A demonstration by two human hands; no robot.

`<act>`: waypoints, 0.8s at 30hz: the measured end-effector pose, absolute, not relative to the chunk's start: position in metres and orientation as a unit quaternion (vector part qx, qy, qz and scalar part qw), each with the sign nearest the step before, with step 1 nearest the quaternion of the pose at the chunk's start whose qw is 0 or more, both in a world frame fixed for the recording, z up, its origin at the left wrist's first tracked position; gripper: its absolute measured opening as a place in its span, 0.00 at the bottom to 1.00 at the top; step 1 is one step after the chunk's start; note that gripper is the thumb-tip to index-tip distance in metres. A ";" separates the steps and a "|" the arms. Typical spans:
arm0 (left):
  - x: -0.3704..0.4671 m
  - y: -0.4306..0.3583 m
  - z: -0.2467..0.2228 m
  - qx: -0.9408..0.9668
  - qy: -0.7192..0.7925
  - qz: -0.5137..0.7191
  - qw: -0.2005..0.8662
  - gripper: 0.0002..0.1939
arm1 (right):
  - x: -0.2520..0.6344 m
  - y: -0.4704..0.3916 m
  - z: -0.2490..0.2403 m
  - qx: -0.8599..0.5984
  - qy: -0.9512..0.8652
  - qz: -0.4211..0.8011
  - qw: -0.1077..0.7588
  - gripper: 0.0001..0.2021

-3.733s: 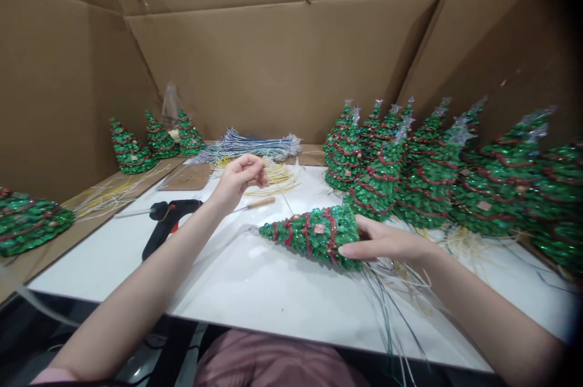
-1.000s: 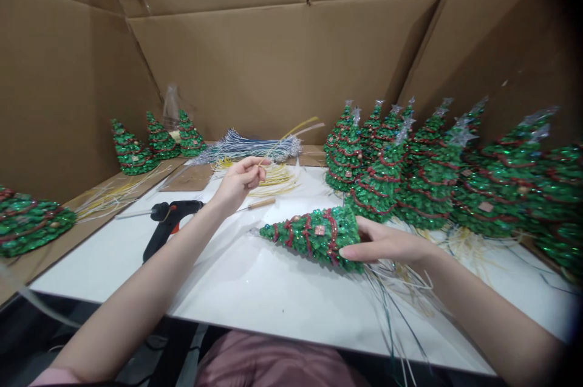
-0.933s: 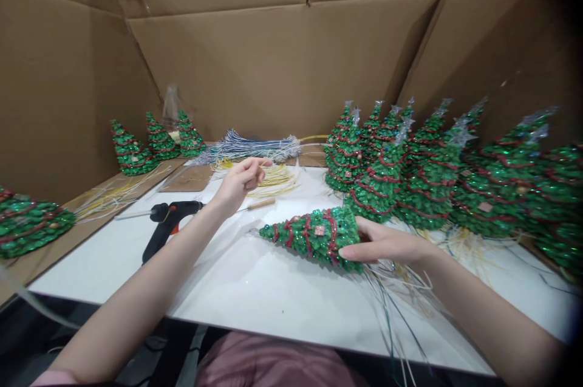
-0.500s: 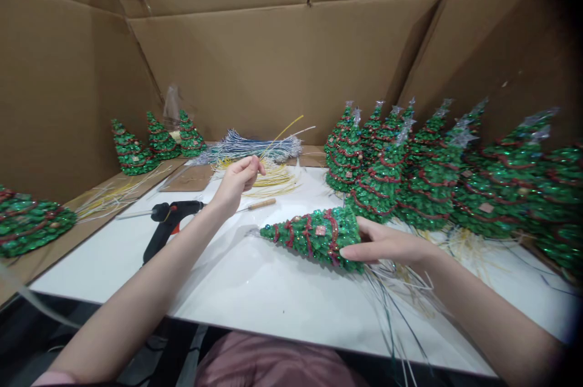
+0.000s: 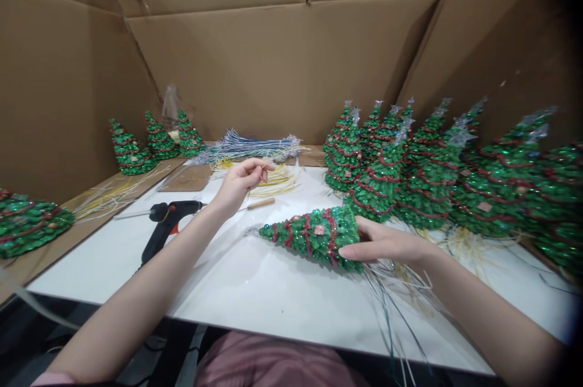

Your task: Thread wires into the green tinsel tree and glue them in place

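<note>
Glittering green tree (image 5: 305, 236) on its side, grasped at the base by the right hand (image 5: 387, 244)

Cone-shaped, with ruffled, shiny green tiers, knobbly red garlands, small round beads and one pinkish square patch. Lying on the smooth white table (image 5: 218, 296), between back and front edges, clear tip toward the left edge, wide base toward the right. Right thumb along the outside of the base, other fingers hidden, around or inside it; cannot tell which. Near the base, thin wires (image 5: 386, 308) in green, blue and white, trailing over the front edge, too tangled to count. Left hand (image 5: 240, 185) raised above the table, fingertips pinched on a thin yellow strand (image 5: 262, 166), mostly lost in blur.

Counted: one black plastic glue gun (image 5: 170, 220) with a cloudy rod, near the left edge. One slim tool (image 5: 262, 203) with a wooden handle, beyond the tip. One bundle of blue and white wires (image 5: 255, 147), frosty-ended, along the back edge; before it, a loose heap of yellow strands (image 5: 285, 181). Toward the right edge, at least ten upright trees (image 5: 423, 186), many star-topped; past the back left corner, three smaller-looking trees (image 5: 130, 147); farther left, one cropped tree (image 5: 34, 223). Behind, creased cardboard walls (image 5: 273, 71).
</note>
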State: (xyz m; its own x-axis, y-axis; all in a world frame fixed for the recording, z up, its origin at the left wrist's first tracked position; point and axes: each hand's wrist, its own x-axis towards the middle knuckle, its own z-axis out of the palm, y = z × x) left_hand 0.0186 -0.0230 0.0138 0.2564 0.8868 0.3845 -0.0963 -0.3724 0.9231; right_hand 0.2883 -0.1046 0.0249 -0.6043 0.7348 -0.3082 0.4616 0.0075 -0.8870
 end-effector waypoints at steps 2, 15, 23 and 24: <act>0.019 -0.024 0.015 0.648 0.317 0.517 0.461 0.12 | 0.288 -0.105 0.025 -0.426 -0.698 0.560 0.131 0.24; 0.021 -0.027 0.014 0.690 0.338 0.482 0.421 0.13 | 0.287 -0.106 0.028 -0.442 -0.697 0.553 0.110 0.26; 0.021 -0.027 0.012 0.732 0.336 0.461 0.373 0.10 | 0.287 -0.106 0.029 -0.434 -0.688 0.569 0.118 0.23; 0.021 -0.027 0.013 0.738 0.334 0.460 0.364 0.09 | 0.287 -0.106 0.028 -0.435 -0.689 0.567 0.119 0.23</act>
State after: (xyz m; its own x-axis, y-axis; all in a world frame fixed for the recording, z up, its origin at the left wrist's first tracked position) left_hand 0.0205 -0.0270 0.0128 0.3538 0.8280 0.4350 0.1577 -0.5113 0.8448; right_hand 0.2867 -0.1061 0.0284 -0.5924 0.7354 -0.3290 0.4645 -0.0219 -0.8853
